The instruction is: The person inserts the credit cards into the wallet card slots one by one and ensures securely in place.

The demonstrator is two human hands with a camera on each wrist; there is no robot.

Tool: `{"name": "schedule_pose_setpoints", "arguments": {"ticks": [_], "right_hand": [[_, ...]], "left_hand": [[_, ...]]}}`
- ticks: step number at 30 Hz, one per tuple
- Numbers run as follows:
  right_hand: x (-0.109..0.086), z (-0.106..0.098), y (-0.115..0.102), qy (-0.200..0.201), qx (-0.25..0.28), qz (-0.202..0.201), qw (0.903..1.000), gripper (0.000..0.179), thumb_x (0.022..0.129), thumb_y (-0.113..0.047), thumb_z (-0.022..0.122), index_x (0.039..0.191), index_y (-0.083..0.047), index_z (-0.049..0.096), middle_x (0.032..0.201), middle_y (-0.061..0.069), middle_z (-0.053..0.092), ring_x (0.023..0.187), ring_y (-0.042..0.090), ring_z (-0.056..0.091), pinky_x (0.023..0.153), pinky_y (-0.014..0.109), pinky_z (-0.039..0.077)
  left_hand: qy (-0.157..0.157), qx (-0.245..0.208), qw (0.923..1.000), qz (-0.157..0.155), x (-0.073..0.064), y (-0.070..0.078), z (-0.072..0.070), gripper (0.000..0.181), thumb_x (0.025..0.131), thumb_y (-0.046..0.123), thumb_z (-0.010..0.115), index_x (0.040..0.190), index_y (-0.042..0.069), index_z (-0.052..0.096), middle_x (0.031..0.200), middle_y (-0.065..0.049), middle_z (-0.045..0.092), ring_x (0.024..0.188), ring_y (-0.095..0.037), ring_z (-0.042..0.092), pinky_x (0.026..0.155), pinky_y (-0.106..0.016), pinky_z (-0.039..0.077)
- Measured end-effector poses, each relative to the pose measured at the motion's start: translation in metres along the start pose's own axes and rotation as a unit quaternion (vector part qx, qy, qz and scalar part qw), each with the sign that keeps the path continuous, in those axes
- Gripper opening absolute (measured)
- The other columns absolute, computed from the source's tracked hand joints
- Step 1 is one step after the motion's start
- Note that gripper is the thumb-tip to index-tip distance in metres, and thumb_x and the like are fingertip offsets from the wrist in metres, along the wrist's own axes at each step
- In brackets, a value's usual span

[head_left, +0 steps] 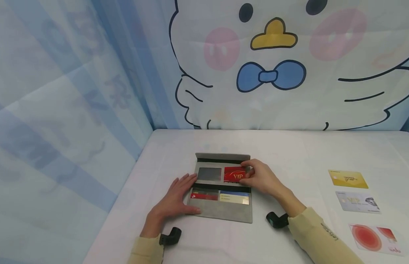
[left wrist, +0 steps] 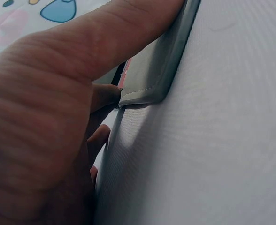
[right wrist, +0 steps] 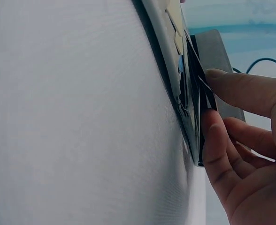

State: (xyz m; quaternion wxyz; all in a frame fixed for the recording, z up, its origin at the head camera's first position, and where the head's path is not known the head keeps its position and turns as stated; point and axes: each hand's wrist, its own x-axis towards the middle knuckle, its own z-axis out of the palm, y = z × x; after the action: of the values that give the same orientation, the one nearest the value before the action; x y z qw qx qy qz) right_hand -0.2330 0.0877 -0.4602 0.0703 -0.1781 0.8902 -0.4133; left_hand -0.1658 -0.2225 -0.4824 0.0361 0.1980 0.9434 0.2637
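Several fingers outstretched, my left grip (head_left: pixel 175 198) touches the gray card wallet (head_left: pixel 224 212) on the counter (head_left: pixel 283 146), the red VIP card (head_left: pixel 233 174) at the wallet's upper right is pinched by my right grip (head_left: pixel 262 178), and three cards (head_left: pixel 357 202) lie farther right.

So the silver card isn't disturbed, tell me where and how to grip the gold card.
Probably pinch the gold card by its two short edges, coming from above with the right hand once it releases the red card. The gold card lies flat, those edges clear, with the silver card close along its near long edge.
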Motion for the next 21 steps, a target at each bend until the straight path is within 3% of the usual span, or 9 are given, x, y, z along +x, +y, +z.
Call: {"name": "schedule_pose_setpoints", "arguments": {"ticks": [21], "right_hand": [[0.007,0.011,-0.009,-0.003,-0.015,-0.037,0.9992,0.053,0.076,-0.014,0.078,0.120,0.002,0.054,0.107,0.012,0.055,0.073,0.013,0.056,0.066,0.023,0.053]], "left_hand": [[-0.005,0.005,0.9999,-0.008,0.000,0.002,-0.002,0.101,0.067,0.055,0.077,0.147,0.016,0.030,0.152,0.002,0.026,0.140,-0.017,0.012,0.113,-0.042,0.004]]}}
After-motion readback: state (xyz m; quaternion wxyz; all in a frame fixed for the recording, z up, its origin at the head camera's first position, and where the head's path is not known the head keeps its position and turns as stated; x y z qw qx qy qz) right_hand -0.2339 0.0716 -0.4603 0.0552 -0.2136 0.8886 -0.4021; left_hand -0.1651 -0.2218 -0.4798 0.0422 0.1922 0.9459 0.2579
